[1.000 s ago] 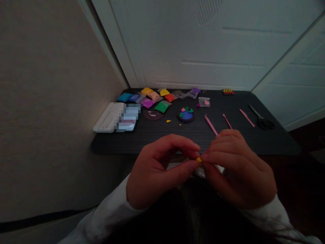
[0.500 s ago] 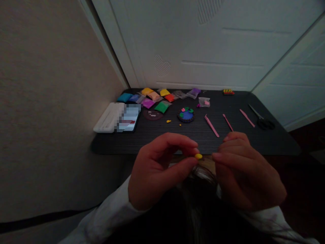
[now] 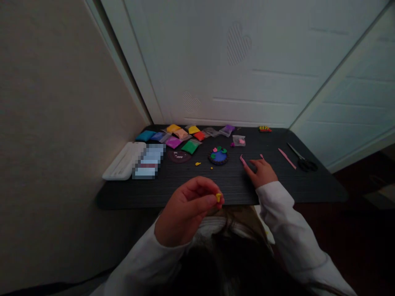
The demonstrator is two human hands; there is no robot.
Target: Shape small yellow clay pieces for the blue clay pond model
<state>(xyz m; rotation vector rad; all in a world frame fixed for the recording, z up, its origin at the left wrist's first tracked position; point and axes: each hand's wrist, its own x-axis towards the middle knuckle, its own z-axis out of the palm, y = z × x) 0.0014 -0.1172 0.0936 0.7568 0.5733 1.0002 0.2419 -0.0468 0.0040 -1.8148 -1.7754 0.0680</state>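
Note:
My left hand [image 3: 185, 209] is held up in front of the table's near edge. It pinches a small yellow clay piece [image 3: 218, 197] between thumb and fingertips. My right hand [image 3: 262, 172] is stretched out over the dark table [image 3: 308, 187], fingers extended and lying on a pink modelling tool [image 3: 242, 159]; no grip shows. The tip of a second pink tool [image 3: 261, 156] pokes out just beyond the hand. A round blue clay disc with green and pink bits [image 3: 218, 156] lies just left of the tools.
Several coloured clay packets [image 3: 182, 137] lie at the back left. In front of them are a white case [image 3: 120, 166], a dark round disc [image 3: 179, 156] and yellow crumbs [image 3: 198, 163]. Another pink tool [image 3: 286, 158] and scissors [image 3: 300, 159] lie to the right. White doors stand behind.
My right hand left the yellow piece and reached forward onto the pink tool on the table. My left hand kept the piece. The view tilted down and to the right.

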